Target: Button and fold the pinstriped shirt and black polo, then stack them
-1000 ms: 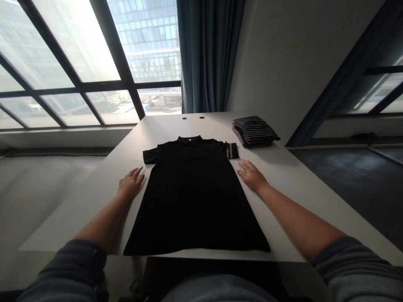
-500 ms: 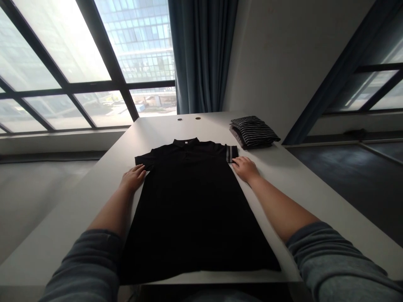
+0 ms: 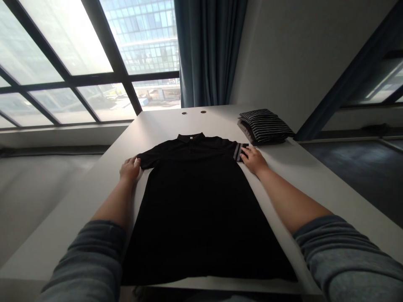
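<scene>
A black polo shirt [image 3: 198,197] lies flat on the white table [image 3: 315,167], collar away from me, hem at the near edge. My left hand [image 3: 129,169] rests at the end of the shirt's left sleeve, fingers curled onto the cuff. My right hand [image 3: 253,160] touches the right sleeve's grey-striped cuff [image 3: 238,151], fingers bent over its edge. Whether either hand truly pinches the fabric cannot be made out.
A folded stack of striped clothes [image 3: 264,126] sits at the table's far right. Two round cable holes [image 3: 193,112] mark the far edge. Large windows [image 3: 78,63] and a dark curtain [image 3: 209,50] stand behind the table.
Both hands have slid forward along the shirt's sides, from beside the body up to the two sleeve ends. The shirt has stayed flat.
</scene>
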### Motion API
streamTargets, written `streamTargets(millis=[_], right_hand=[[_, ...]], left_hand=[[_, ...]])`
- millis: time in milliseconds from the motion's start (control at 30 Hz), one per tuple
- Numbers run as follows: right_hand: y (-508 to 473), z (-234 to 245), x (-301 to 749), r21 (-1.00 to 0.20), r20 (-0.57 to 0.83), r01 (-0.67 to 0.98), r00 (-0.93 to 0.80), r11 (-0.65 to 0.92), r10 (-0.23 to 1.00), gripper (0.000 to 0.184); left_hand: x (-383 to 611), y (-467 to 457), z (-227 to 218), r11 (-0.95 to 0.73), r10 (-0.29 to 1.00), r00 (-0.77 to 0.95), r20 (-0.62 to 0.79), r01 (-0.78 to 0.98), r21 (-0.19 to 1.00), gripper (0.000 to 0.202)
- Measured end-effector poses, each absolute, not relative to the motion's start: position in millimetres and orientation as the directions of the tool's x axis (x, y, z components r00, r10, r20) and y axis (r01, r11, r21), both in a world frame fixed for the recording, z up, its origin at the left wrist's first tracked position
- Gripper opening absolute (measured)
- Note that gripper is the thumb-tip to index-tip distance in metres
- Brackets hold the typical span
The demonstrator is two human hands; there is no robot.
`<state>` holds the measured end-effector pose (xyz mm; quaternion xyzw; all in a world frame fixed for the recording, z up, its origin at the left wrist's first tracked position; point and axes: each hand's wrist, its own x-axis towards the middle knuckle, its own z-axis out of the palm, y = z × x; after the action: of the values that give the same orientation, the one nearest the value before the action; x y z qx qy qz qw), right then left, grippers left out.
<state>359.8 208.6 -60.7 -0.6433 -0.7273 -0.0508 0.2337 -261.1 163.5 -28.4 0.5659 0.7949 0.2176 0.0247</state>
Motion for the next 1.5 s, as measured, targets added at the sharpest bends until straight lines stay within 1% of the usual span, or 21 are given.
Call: streamTargets(millis=[67,167,233,367,533,700,867,1000,1100,1267,1500], right_hand=[[222,-65,361,-0.243,0.358,0.964,-0.016,0.109,0.933,0.056],[236,-68,364,-0.278,0.298,0.96,0.08,0.006,0.951,0.053],[239,-68,366,-0.311,0.291,0.95,0.123,-0.028,0.949,0.052],[238,-66,369,-0.369,0.313,0.929,0.161,-0.036,0.936,0.047],[234,-63,367,-0.398,0.322,0.916,0.193,-0.052,0.927,0.042],[232,-59,367,-0.39,0.301,0.918,0.204,-0.075,0.932,0.043],[234,-60,371,-0.348,0.305,0.934,0.192,-0.079,0.933,0.048],[233,-63,371,-0.29,0.264,0.955,0.141,-0.061,0.954,0.055],[233,-65,370,-0.278,0.246,0.959,0.12,-0.048,0.962,0.054],[236,-64,372,-0.277,0.314,0.96,0.128,-0.039,0.941,0.05],[230,-58,366,-0.294,0.353,0.951,0.197,-0.092,0.915,0.044]], left_hand=[[-260,171,-25,0.311,0.917,-0.374,0.139,0.889,0.337,0.064],[-259,180,-24,0.296,0.94,-0.33,0.086,0.915,0.274,0.063],[-259,184,-25,0.289,0.941,-0.322,0.101,0.924,0.252,0.061],[-262,185,-29,0.297,0.932,-0.335,0.141,0.926,0.234,0.062],[-265,185,-30,0.308,0.928,-0.343,0.143,0.925,0.22,0.062],[-265,185,-29,0.321,0.925,-0.354,0.138,0.922,0.216,0.063],[-261,184,-28,0.336,0.916,-0.37,0.155,0.918,0.209,0.069],[-262,184,-28,0.294,0.938,-0.32,0.13,0.937,0.19,0.063],[-265,185,-30,0.275,0.943,-0.303,0.138,0.942,0.19,0.06],[-270,185,-34,0.254,0.931,-0.303,0.205,0.938,0.235,0.058],[-273,188,-37,0.252,0.923,-0.313,0.223,0.932,0.262,0.054]])
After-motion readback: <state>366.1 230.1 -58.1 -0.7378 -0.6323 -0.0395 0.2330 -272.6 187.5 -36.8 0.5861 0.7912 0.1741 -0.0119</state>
